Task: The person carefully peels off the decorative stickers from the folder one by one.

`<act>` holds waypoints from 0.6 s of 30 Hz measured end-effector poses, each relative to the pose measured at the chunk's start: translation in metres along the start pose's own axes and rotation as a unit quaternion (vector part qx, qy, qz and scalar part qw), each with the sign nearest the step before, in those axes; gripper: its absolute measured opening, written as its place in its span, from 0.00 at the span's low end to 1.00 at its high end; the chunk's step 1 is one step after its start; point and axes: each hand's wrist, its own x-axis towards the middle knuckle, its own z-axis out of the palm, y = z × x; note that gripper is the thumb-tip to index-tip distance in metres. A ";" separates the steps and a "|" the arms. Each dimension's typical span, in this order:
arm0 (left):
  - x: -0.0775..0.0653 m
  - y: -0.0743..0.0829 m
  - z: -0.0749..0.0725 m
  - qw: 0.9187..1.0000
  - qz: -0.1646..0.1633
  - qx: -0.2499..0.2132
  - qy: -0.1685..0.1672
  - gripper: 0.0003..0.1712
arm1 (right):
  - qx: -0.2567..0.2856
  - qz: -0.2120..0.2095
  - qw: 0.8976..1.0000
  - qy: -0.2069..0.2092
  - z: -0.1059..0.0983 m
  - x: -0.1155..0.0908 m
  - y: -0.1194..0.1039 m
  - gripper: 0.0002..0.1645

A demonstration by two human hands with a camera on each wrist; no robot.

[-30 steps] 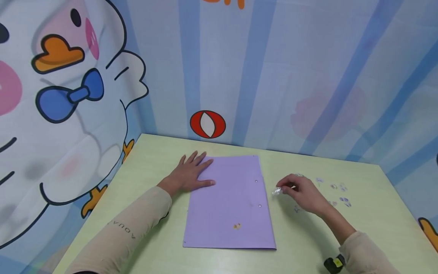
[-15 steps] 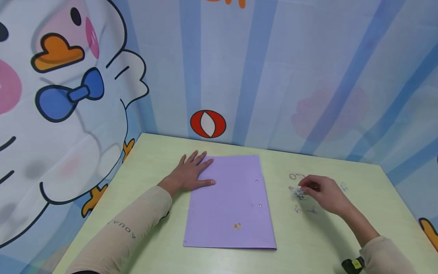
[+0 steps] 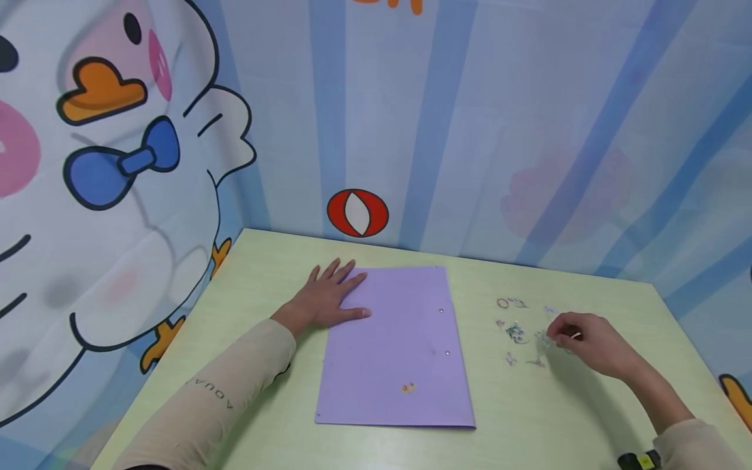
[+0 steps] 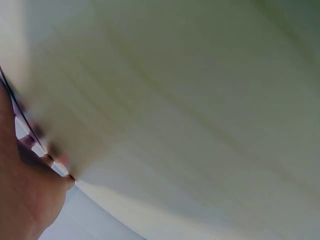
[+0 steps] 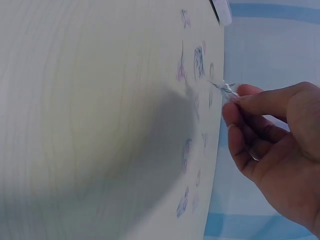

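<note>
My left hand (image 3: 323, 301) rests with spread fingers on the upper left edge of a purple folder (image 3: 388, 346). A small gold mark (image 3: 408, 388) shows near the folder's bottom. To the right of the folder, my right hand (image 3: 593, 343) pinches a small clear sticker (image 5: 227, 91) with dark lines between thumb and forefinger. It hovers above the table, over the group of small printed stickers. Among them are a round one (image 3: 502, 303), a dark leafy one (image 3: 515, 333) and a small purple one (image 3: 510, 358). Part of the group is hidden behind the right hand.
The pale yellow table (image 3: 264, 398) ends at a blue striped backdrop (image 3: 376, 130). A large cartoon duck (image 3: 141, 215) is printed on the left side of the backdrop. A dark band with a yellow-green patch (image 3: 640, 460) is at the right wrist.
My right hand has moved right, away from the folder and across the stickers, uncovering those on the left of the group. The left hand has stayed in place on the folder.
</note>
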 end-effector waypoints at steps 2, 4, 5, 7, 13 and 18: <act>0.000 0.000 0.000 1.000 0.000 0.002 0.000 0.55 | -0.010 -0.008 1.000 -0.014 -0.002 -0.003 0.004 0.05; 0.000 0.000 0.000 1.000 0.000 0.002 -0.001 0.55 | -0.014 -0.006 0.999 -0.036 -0.003 -0.004 0.008 0.06; 0.001 0.000 0.000 1.000 0.000 0.002 -0.001 0.56 | -0.016 -0.007 0.999 -0.047 -0.003 -0.005 0.009 0.07; 0.001 -0.001 0.000 1.000 -0.001 0.003 -0.003 0.56 | -0.024 -0.012 0.998 -0.062 -0.002 -0.006 0.013 0.08; 0.001 0.000 0.001 1.000 -0.005 0.002 -0.007 0.56 | -0.065 -0.036 0.996 -0.046 0.012 -0.008 0.021 0.13; 0.001 0.000 0.001 1.000 -0.007 0.002 -0.008 0.56 | -0.077 -0.048 0.996 -0.021 0.020 -0.007 0.022 0.14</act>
